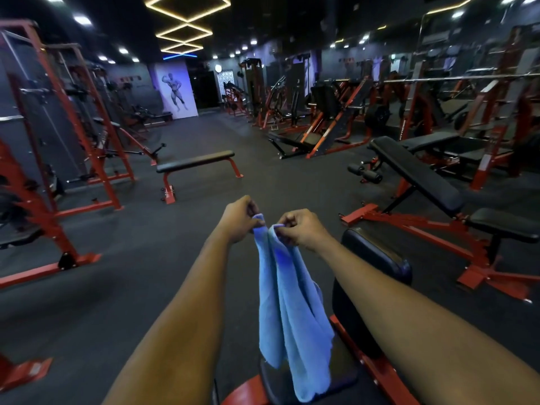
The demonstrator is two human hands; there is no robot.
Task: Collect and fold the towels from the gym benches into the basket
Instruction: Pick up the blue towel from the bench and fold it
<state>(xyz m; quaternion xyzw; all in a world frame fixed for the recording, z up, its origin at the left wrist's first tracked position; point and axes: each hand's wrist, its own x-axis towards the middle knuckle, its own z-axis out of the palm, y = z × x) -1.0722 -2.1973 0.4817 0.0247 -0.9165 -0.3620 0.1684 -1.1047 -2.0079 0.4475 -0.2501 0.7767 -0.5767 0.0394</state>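
A light blue towel [292, 302] hangs down in front of me, held up by its two top corners. My left hand [238, 219] pinches the left corner and my right hand [302, 228] pinches the right corner, the two hands almost touching. The towel's lower end drapes over a black padded bench [377, 264] with a red frame directly below my arms. No basket is in view.
A flat black bench [195, 162] on red legs stands ahead on the dark rubber floor. An inclined bench [420, 173] sits to the right. Red racks [73, 135] line the left side, and more machines fill the far right.
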